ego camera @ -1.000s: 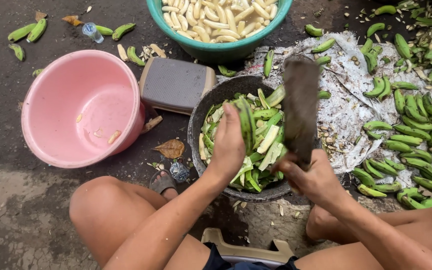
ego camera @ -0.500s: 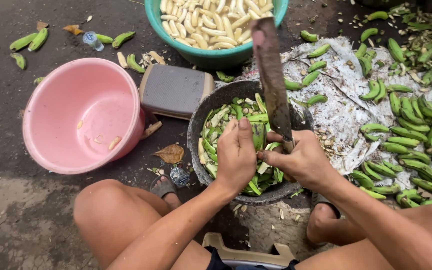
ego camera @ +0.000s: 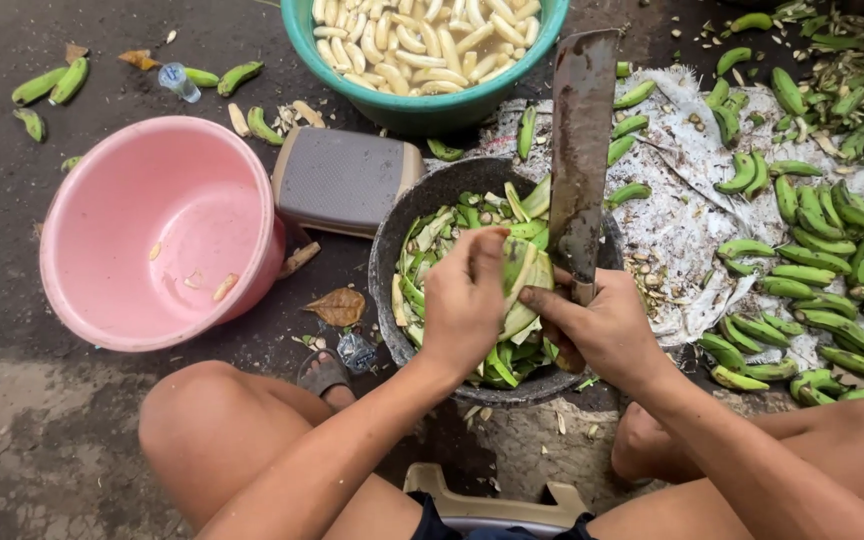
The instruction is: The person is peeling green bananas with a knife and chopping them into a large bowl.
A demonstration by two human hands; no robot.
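An outdoor food-prep spot on bare dark ground (ego camera: 72,430), with basins (ego camera: 152,230) and heaped green bananas (ego camera: 812,270).

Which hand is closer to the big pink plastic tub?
Left. The left hand is over the dark round pan of green peels, just right of the big pink plastic tub. The right hand, gripping the long cleaver knife, is farther right.

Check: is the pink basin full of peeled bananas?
No: the pink basin holds only a few small scraps, while the peeled bananas fill the green basin.
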